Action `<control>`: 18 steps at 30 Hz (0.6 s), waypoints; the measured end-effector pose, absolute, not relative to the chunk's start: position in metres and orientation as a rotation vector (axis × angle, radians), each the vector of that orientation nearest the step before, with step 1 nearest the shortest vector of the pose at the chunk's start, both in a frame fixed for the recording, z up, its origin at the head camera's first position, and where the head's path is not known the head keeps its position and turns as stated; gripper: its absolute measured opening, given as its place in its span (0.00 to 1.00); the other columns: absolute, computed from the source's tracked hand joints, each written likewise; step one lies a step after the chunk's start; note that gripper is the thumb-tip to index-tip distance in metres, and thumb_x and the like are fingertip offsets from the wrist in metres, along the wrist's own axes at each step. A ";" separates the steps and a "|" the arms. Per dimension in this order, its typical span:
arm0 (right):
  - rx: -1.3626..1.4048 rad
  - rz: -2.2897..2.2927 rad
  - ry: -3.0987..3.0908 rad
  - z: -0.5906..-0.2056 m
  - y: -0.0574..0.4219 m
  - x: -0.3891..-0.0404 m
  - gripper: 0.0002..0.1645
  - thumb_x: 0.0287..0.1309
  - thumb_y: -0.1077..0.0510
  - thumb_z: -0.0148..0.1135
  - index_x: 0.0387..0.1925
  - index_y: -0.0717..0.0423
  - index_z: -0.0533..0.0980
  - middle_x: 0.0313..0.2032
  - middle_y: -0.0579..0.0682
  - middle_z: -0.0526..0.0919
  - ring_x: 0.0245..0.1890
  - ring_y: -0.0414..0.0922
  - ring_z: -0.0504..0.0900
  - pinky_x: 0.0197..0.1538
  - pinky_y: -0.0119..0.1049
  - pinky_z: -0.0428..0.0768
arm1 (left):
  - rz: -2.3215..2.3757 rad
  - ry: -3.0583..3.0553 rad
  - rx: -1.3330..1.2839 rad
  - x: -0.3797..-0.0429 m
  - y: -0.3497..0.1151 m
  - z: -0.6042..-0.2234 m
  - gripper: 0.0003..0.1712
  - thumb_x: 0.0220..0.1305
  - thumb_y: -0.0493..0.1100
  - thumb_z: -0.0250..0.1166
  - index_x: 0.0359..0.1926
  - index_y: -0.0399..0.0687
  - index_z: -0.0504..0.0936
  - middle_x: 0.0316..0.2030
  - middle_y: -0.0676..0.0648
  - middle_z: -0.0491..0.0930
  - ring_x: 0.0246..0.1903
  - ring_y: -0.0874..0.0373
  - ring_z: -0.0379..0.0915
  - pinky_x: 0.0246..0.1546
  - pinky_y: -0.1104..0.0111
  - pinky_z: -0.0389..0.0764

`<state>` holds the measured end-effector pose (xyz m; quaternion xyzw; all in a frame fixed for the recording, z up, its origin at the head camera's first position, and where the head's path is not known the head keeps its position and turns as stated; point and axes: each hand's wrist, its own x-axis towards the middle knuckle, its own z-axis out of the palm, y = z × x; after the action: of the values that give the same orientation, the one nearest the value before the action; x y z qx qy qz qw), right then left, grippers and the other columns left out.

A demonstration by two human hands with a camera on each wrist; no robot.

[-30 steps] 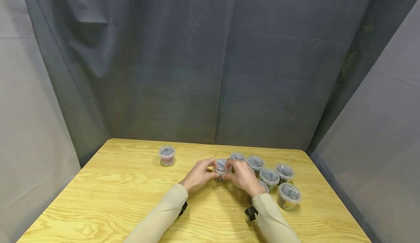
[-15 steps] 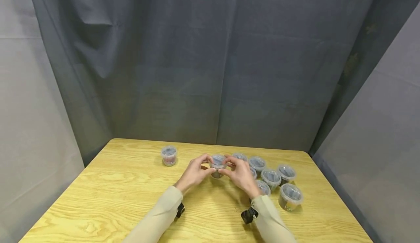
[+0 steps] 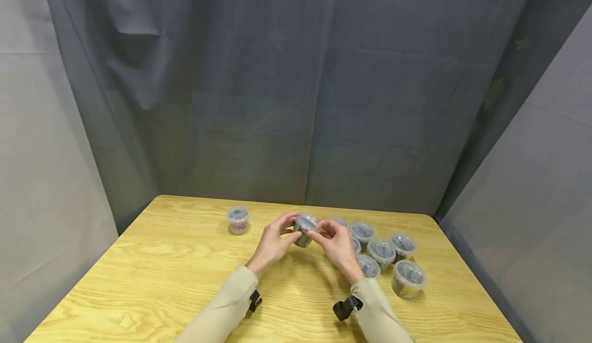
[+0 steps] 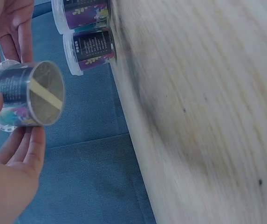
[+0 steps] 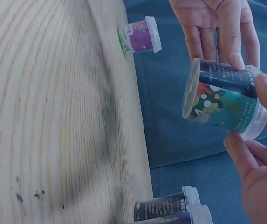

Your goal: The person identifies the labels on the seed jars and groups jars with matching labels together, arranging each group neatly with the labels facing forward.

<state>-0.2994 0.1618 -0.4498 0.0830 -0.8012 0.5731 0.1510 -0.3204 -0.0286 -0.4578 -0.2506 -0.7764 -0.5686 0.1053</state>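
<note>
A small clear plastic tub (image 3: 305, 230) with a lid is held between both hands above the table, its lid tipped to one side. My left hand (image 3: 273, 244) grips its left side, thumb in front and fingers behind. From the right, my right hand (image 3: 338, 245) pinches it near the lid rim. The right wrist view shows the tub's (image 5: 224, 95) teal and black printed label. In the left wrist view the base of the tub (image 4: 47, 93) faces the camera, and a pale yellow strip shows through it.
On the wooden table (image 3: 152, 281), several similar lidded tubs (image 3: 381, 250) stand grouped to the right, close to the right hand. One tub (image 3: 238, 220) with a pinkish-purple label stands apart at the back left. A grey curtain (image 3: 240, 101) hangs behind the table.
Both hands have raised the tub from beside the group, shifted it slightly left, and tipped it from upright. The other tubs have stayed put.
</note>
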 end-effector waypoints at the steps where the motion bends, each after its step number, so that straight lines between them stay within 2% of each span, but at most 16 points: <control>1: 0.242 1.658 -2.294 -0.450 0.161 -0.299 0.13 0.52 0.55 0.74 0.35 0.57 0.79 0.54 0.59 0.83 0.55 0.54 0.82 0.57 0.40 0.82 | -1.691 -2.268 -0.735 -0.320 -0.029 -0.458 0.27 0.64 0.37 0.66 0.64 0.45 0.73 0.58 0.40 0.79 0.57 0.47 0.77 0.58 0.55 0.79; 6: 0.168 1.711 -2.269 -0.448 0.159 -0.299 0.13 0.55 0.55 0.73 0.36 0.57 0.79 0.50 0.56 0.84 0.56 0.51 0.81 0.60 0.40 0.80 | -1.775 -2.242 -0.687 -0.317 -0.033 -0.458 0.28 0.64 0.38 0.66 0.64 0.41 0.73 0.59 0.39 0.78 0.60 0.44 0.75 0.61 0.55 0.76; 11: 0.102 1.787 -2.208 -0.446 0.158 -0.298 0.14 0.56 0.55 0.72 0.37 0.59 0.78 0.48 0.57 0.83 0.55 0.51 0.80 0.62 0.43 0.78 | -1.802 -2.321 -0.633 -0.317 -0.040 -0.460 0.27 0.64 0.44 0.67 0.62 0.39 0.75 0.59 0.38 0.78 0.59 0.45 0.76 0.59 0.61 0.78; 14: 0.102 1.851 -2.160 -0.446 0.157 -0.297 0.14 0.56 0.57 0.72 0.38 0.62 0.78 0.46 0.58 0.84 0.52 0.48 0.81 0.58 0.39 0.80 | -1.870 -2.346 -0.618 -0.319 -0.043 -0.460 0.28 0.63 0.46 0.68 0.62 0.39 0.76 0.58 0.38 0.79 0.58 0.46 0.77 0.57 0.64 0.79; 18: 0.118 1.923 -2.102 -0.445 0.154 -0.297 0.13 0.56 0.61 0.71 0.38 0.65 0.77 0.45 0.58 0.84 0.46 0.40 0.82 0.48 0.28 0.82 | -2.009 -2.371 -0.619 -0.322 -0.050 -0.460 0.32 0.62 0.49 0.69 0.63 0.40 0.75 0.58 0.39 0.79 0.58 0.46 0.77 0.58 0.62 0.79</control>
<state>-0.2973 0.1543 -0.4452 0.0411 -0.7294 0.6674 0.1446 -0.3222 -0.0498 -0.4604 -0.1955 -0.7482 -0.6339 -0.0133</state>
